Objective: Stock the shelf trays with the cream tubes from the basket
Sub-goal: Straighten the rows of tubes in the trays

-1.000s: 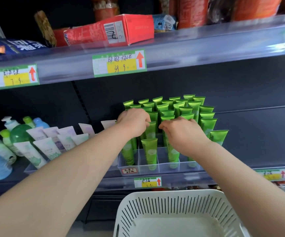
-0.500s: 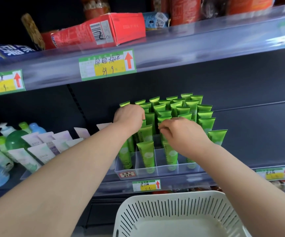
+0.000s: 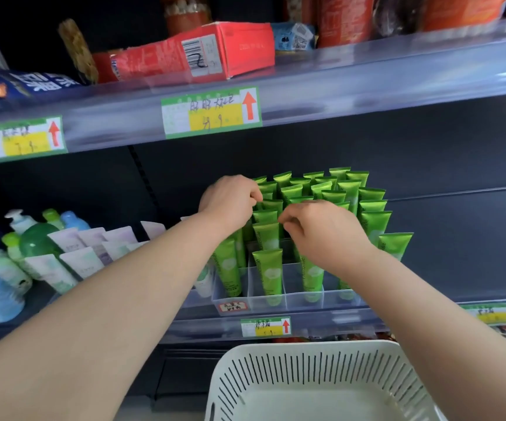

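Bottles [image 3: 37, 241] and pale tubes [image 3: 81, 262] stand beside green tubes [image 3: 268, 270].

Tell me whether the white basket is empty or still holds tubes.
Empty as far as shown: the white basket shows a bare floor, no tubes. Its near end is out of frame; cannot tell there.

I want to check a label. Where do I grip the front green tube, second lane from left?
Pinch the front green tube by its flat crimped top, from above, squeezing its wide faces. It stands upright between the clear tray's dividers, leaving only the top free.
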`<state>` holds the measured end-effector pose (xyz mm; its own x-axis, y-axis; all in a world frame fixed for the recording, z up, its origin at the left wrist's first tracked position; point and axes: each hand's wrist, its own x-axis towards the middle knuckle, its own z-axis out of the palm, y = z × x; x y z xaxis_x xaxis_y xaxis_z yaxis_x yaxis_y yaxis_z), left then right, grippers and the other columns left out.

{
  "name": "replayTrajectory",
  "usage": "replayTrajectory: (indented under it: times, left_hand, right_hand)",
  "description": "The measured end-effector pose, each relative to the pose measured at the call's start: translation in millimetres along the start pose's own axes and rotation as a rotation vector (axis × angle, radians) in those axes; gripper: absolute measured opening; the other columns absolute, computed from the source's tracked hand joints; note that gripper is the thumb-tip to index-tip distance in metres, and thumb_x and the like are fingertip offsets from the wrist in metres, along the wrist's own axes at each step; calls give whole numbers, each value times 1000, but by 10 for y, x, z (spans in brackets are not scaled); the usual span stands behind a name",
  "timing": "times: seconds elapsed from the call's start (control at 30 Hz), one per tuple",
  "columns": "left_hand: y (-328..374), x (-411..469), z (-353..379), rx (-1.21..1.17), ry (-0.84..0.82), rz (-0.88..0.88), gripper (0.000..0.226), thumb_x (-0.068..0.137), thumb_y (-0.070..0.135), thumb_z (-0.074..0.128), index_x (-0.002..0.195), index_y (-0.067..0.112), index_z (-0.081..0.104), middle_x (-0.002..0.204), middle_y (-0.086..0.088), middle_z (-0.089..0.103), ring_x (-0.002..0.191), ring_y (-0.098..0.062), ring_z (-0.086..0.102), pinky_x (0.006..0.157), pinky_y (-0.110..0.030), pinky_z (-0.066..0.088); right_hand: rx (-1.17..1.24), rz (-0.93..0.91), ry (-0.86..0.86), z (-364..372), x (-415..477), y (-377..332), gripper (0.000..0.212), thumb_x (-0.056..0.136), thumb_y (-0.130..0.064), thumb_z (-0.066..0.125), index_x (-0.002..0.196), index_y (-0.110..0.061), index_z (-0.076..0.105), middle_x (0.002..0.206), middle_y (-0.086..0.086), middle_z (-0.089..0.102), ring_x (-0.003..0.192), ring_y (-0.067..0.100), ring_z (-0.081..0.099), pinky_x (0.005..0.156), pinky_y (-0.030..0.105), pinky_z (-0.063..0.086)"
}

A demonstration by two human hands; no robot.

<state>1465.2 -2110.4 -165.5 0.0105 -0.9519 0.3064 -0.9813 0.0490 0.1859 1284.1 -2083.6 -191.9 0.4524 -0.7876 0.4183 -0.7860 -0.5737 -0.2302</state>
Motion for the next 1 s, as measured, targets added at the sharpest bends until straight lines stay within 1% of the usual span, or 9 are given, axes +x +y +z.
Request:
replayTrajectory:
  times: [0.1,0.2,0.3,0.43,0.63,0.73,0.8,0.9,1.0]
  left_hand:
    - [-199,-84,-142,11,3,-48,27,94,16,53,99,35,72,113,9,68,100,-18,61,75,-28,46]
    - [-400,-219,-268,-17,4,-78,29,92,16,51,97,36,71,113,10,68,100,-17,62,80,-32,51]
    - [-555,-356,-335,-21,21,-78,29,93,15,52,97,36,72,110,11,68,98,-15,62,79,-31,51]
    - [-679,-456,-370,-35,57,-88,30,93,15,50,97,35,72,107,12,69,98,-15,62,75,-30,50]
    - [-698,-520,-341,-76,93,-114,30,94,16,49,100,34,71,107,11,70,96,-15,62,72,-28,47]
    - [-656,-520,-296,-71,76,-107,29,95,15,49,101,34,72,107,11,69,97,-16,62,73,-28,47]
    - [-615,-511,-268,-61,49,-98,29,95,15,50,102,34,71,109,11,68,100,-16,61,73,-28,45]
    - [-559,-493,-228,-21,1,-53,25,95,20,53,107,34,69,112,10,67,106,-16,57,80,-31,45]
    - [-513,-455,-179,37,-71,-30,22,96,29,54,112,36,67,110,2,62,106,-19,53,79,-31,39]
  right_hand:
    - [43,-44,-21,48,78,-226,23,93,-24,47,109,-31,63,101,-6,67,95,20,60,72,32,50]
    - [50,-105,-75,159,140,-458,28,92,-19,51,116,-29,61,111,-3,65,107,22,56,81,35,48]
    - [-52,-159,-103,303,215,-643,30,91,-17,54,120,-24,58,115,0,62,113,24,48,84,36,42]
    - [-175,-169,-167,450,288,-798,25,94,-21,50,117,-25,60,112,-2,63,113,24,45,88,38,37]
    - [-236,-131,-192,461,243,-775,17,91,-14,53,99,-26,61,94,-2,66,107,24,46,75,35,31]
    - [-225,-112,-215,452,220,-743,15,93,-18,50,96,-26,62,90,-1,64,108,24,46,75,36,30]
    - [-182,-90,-256,434,221,-721,16,95,-23,48,99,-25,62,93,1,64,111,24,45,83,37,34]
    - [-105,-65,-298,374,202,-685,30,97,-43,40,102,-26,64,97,-1,66,109,23,47,88,41,36]
    - [-112,-53,-146,311,153,-607,36,98,-46,35,94,-26,64,88,-2,67,99,24,53,86,40,37]
